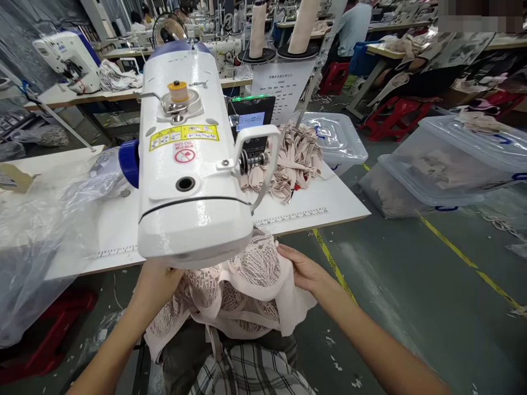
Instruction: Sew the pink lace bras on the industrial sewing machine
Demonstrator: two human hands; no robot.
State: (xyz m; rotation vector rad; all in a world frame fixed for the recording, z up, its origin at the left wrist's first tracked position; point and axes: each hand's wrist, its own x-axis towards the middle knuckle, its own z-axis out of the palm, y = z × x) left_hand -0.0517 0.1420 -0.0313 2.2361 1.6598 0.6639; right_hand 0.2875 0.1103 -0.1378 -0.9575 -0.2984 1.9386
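Pale pink lace bras (pixel 259 269) hang over my lap in front of the white sewing machine (pixel 193 181). My right hand (pixel 302 267) pinches the right edge of a lace cup, thumb and fingers closed on the fabric. Close under the machine head, my left hand (pixel 158 282) is at the left side of the same fabric. Its fingertips are hidden by the machine head and the cloth, though the hand looks closed on the bra. The needle area is also out of sight behind the head.
A heap of beige straps (pixel 294 159) lies on the white table (pixel 329 200) right of the machine. Thread cones (pixel 304 27) stand behind. Clear plastic bins (pixel 465 159) sit on the floor at right, plastic sheeting (pixel 53 219) covers the table's left, and a red stool (pixel 53 334) is below.
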